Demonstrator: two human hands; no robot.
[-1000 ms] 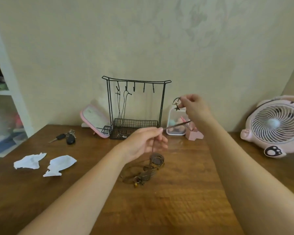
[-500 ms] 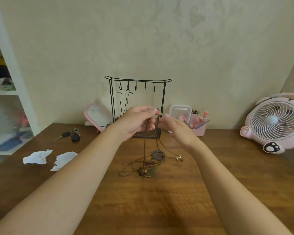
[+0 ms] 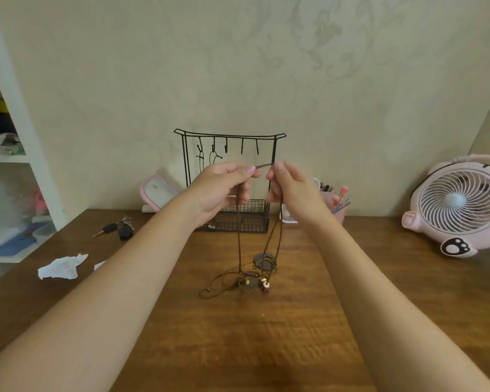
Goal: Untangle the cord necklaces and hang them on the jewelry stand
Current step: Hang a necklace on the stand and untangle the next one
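Note:
My left hand (image 3: 224, 188) and my right hand (image 3: 292, 190) are raised in front of the black wire jewelry stand (image 3: 229, 176). Between their fingertips they pinch a short taut stretch of a brown cord necklace (image 3: 239, 239). Its strands hang down from both hands to a tangled heap of cords and pendants (image 3: 252, 280) on the wooden table (image 3: 266, 349). Two dark cords hang from the stand's left hooks; the other hooks are bare. The stand's lower middle is hidden behind my hands.
Keys (image 3: 116, 229) and crumpled white paper (image 3: 61, 267) lie at the left. A pink mirror (image 3: 156, 192) leans left of the stand, a pink holder with tools (image 3: 335, 202) stands to its right, a pink fan (image 3: 458, 205) at far right. White shelves (image 3: 9, 165) flank the left edge.
Both hands came together and rose in front of the stand, lifting the cord so its strands hang straighter above the heap. The right hand left the holder area at the right.

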